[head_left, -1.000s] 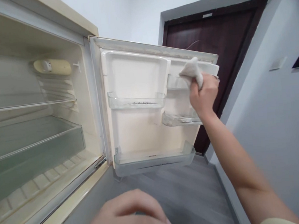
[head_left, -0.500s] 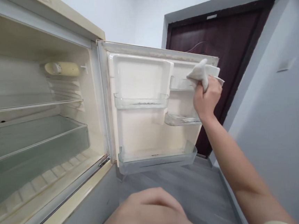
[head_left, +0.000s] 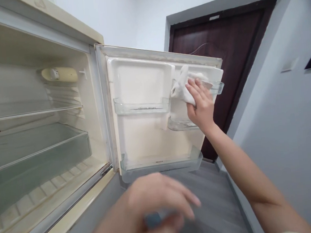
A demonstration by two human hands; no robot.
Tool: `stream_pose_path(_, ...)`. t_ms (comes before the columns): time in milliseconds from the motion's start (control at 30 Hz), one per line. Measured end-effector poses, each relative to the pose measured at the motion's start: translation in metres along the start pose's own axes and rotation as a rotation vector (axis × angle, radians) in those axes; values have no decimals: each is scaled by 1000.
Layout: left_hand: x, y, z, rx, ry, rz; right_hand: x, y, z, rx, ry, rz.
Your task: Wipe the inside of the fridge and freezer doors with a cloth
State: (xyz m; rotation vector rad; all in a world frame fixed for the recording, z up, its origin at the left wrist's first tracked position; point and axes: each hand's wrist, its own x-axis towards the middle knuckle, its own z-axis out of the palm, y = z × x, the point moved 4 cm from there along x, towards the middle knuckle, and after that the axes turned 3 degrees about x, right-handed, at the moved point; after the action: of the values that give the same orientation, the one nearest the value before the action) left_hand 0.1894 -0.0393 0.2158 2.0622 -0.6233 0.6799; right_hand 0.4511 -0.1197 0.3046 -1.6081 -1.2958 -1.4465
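My right hand presses a white cloth against the upper right clear bin inside the open fridge door. The cloth lies bunched under my fingers at the bin's left end. My left hand is low in the view, blurred, with the fingers curled around a small grey-blue object that I cannot make out. The fridge's inside stands open on the left.
The door holds further clear bins: a left one, a lower right one and a wide bottom one. Glass shelves cross the fridge's inside. A dark wooden door and a grey wall stand behind, over grey flooring.
My right hand slid the cloth leftward and down, from the door's top right corner to the left end of the upper right bin. My left hand rose, its fingers now spread over something.
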Motion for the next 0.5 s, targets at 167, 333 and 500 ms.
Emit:
stream_pose_path(167, -3, -118, 7, 439, 142, -337, -27, 35, -20, -21, 12, 39)
stream_pose_path(333, -32, -194, 28, 841, -58, -384, -59, 111, -56, 195, 291, 840)
stream_pose_path(500, -43, -202, 42, 923, -54, -378, -82, 148, -65, 780, 447, 1457)
